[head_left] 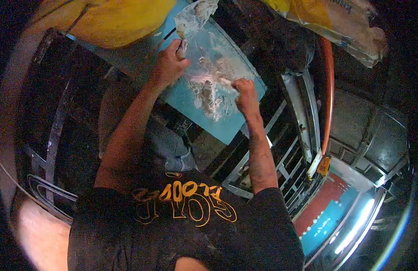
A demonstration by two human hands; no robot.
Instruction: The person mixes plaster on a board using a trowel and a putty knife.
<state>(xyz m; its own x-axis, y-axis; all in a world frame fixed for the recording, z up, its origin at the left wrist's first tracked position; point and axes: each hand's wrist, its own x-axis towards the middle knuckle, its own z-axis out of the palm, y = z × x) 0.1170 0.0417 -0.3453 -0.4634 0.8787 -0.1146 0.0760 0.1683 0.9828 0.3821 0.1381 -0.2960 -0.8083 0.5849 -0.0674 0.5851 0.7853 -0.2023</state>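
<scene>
Over the left part of a light blue board point(227, 124), my left hand point(172, 63) is closed round the gathered end of a clear plastic bag point(197, 17) smeared with whitish paste. At the board's right side, my right hand point(246, 92) is a fist round a thin light-coloured tool point(226, 81), whose far end reaches into the paste. Whitish-grey paste point(211, 97) lies spread in lumps and streaks between my two hands. The exact shape of the tool's tip is hard to make out.
A yellow sack point(114, 20) lies at the upper left, and a yellow and white bag point(340, 27) at the upper right. An orange pipe point(329, 90) runs down on the right beside metal channels point(301, 108). Metal frames point(50, 144) stand at the left.
</scene>
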